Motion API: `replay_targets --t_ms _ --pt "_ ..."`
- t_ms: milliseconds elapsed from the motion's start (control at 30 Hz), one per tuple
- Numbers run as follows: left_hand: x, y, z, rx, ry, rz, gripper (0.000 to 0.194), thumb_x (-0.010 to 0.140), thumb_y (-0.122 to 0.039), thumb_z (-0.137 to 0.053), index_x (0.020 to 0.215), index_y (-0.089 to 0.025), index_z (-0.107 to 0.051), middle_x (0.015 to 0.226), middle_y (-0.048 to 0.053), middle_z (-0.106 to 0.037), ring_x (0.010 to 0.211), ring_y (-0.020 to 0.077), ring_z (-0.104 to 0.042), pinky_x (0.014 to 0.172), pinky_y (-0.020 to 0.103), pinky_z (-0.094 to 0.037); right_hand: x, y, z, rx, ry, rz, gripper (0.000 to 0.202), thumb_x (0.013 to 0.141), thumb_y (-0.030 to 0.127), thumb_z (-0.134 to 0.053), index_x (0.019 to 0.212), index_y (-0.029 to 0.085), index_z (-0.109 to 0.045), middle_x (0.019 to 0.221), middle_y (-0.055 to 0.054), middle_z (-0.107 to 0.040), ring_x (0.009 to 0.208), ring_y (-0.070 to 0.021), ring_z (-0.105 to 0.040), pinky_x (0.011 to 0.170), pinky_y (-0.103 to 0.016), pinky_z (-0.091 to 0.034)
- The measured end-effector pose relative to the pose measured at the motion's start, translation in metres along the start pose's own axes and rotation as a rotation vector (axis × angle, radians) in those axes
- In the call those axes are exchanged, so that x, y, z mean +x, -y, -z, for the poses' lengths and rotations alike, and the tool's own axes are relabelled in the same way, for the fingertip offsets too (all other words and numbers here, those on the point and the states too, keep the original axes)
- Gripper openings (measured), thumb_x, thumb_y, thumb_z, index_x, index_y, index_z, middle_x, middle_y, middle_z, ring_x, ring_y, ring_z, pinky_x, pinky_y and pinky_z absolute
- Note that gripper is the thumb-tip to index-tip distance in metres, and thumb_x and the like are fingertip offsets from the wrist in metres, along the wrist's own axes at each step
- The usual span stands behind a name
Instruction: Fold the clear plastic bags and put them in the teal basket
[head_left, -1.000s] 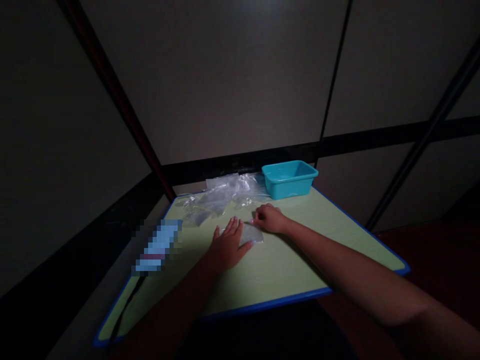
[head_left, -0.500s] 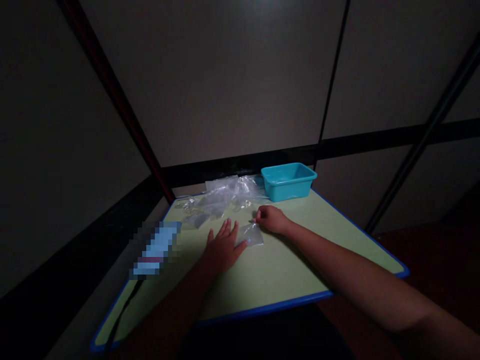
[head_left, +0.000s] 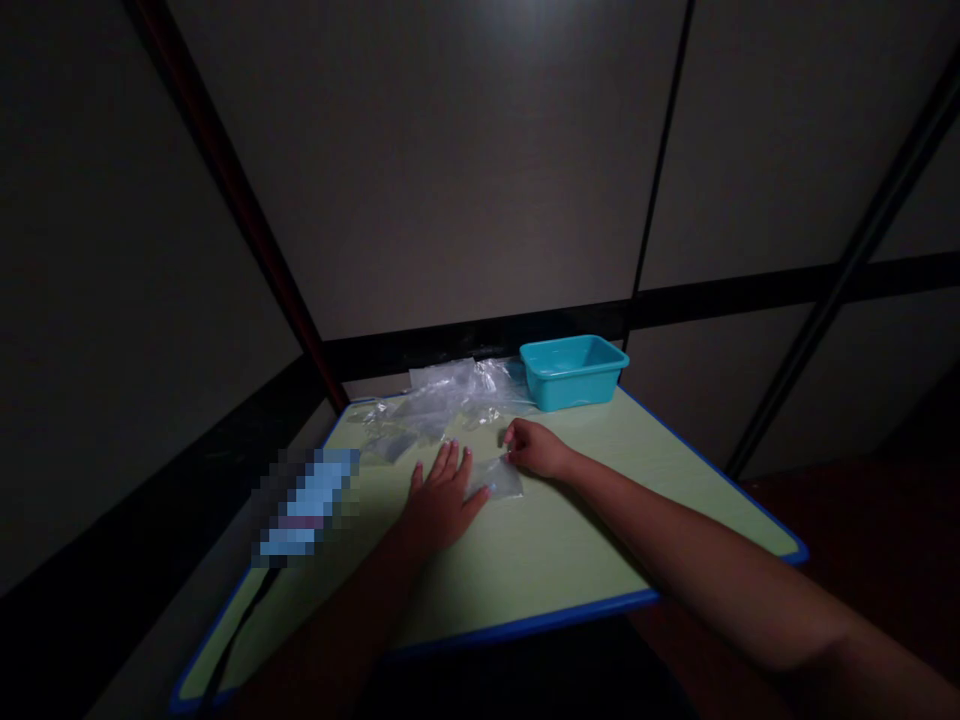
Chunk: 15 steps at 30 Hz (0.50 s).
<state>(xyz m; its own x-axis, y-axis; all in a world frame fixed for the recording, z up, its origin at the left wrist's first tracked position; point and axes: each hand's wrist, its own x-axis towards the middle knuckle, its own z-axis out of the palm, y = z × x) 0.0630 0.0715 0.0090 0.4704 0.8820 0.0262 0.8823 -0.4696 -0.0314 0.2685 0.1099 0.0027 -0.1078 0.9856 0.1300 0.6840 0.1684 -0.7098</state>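
Note:
A small clear plastic bag (head_left: 501,480) lies on the table between my two hands. My left hand (head_left: 437,503) is spread flat on the tabletop, its thumb resting on the bag's left side. At the bag's upper right edge, my right hand (head_left: 537,450) is curled, thumb and forefinger pinching the edge. Just beyond my fingers is a loose heap of clear plastic bags (head_left: 442,395), some shiny and crumpled.
A turquoise plastic basin (head_left: 574,385) stands at the table's back right, beside the heap. A blurred-out bluish object (head_left: 307,505) with a dark strap lies at the left edge. The pale green table (head_left: 540,560) has a blue rim and meets panelled walls behind.
The bag's edge by my right hand lies lower and flatter than before, and my right fingers have shifted slightly. My left hand stays flat. The whole view has shifted a little.

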Motion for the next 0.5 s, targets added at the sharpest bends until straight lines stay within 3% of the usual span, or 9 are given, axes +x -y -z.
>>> replay_targets --t_ms 267,500 --pt "-0.002 -0.002 0.002 0.016 -0.104 0.02 0.074 0.087 -0.061 -0.03 0.145 -0.015 -0.024 0.152 0.013 -0.015 0.141 0.0285 -0.009 0.108 0.059 -0.012 0.0 0.002 -0.001 0.137 -0.028 0.018 0.021 0.061 0.006 -0.056 0.074 0.019 -0.045 0.062 0.006 -0.05 0.058 -0.0103 -0.048 0.055 -0.021 -0.036" --pt "-0.001 -0.014 0.001 -0.034 -0.122 -0.117 0.087 0.081 -0.066 -0.04 0.144 -0.008 -0.024 0.152 0.017 -0.016 0.141 0.0286 -0.01 0.112 0.046 -0.014 -0.004 0.013 -0.001 0.253 -0.042 0.117 0.02 0.06 0.008 -0.051 0.071 0.021 -0.041 0.062 0.006 -0.046 0.059 -0.011 -0.045 0.055 -0.022 -0.037"
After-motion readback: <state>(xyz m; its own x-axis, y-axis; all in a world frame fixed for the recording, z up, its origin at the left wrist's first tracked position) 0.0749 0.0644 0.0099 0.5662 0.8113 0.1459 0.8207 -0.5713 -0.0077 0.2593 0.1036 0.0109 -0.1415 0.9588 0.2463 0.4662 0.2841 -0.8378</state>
